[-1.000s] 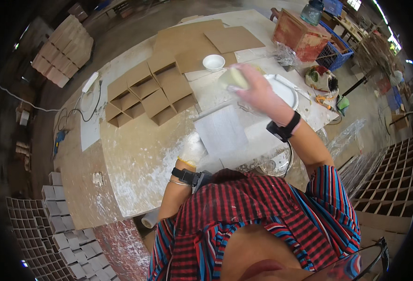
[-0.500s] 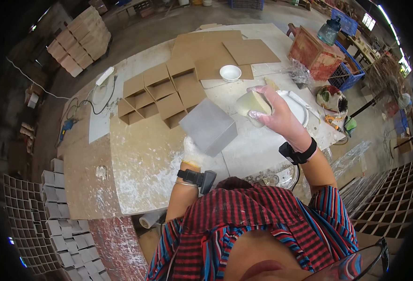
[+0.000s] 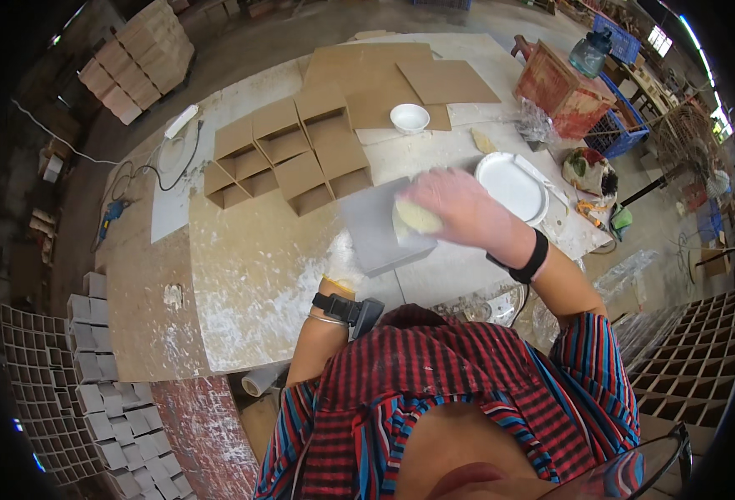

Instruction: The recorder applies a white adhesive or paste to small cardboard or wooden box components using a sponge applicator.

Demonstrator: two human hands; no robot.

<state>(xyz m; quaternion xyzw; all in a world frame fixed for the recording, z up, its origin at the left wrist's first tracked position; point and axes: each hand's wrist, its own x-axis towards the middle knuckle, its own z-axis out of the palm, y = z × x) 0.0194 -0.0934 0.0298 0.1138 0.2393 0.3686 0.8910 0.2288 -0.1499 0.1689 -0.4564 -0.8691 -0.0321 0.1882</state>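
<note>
A grey-coated box is held up over the table in front of me by my left hand, in a white glove. Most of that hand's fingers are hidden behind the box. My right hand, in a thin clear glove, is closed around a pale yellow sponge and presses it against the box's right side. To the right of that hand lies a round white tray with white matter in it. Several bare brown cardboard boxes stand together just beyond the grey box.
The worktable is smeared with white. A white bowl and flat cardboard sheets lie at the back. A reddish wooden crate stands far right. Grey boxes are stacked low on the left, beside a divider grid.
My right hand has moved left with the sponge, from above the tray onto the grey box. The tray now shows more fully. My left hand keeps its hold on the box.
</note>
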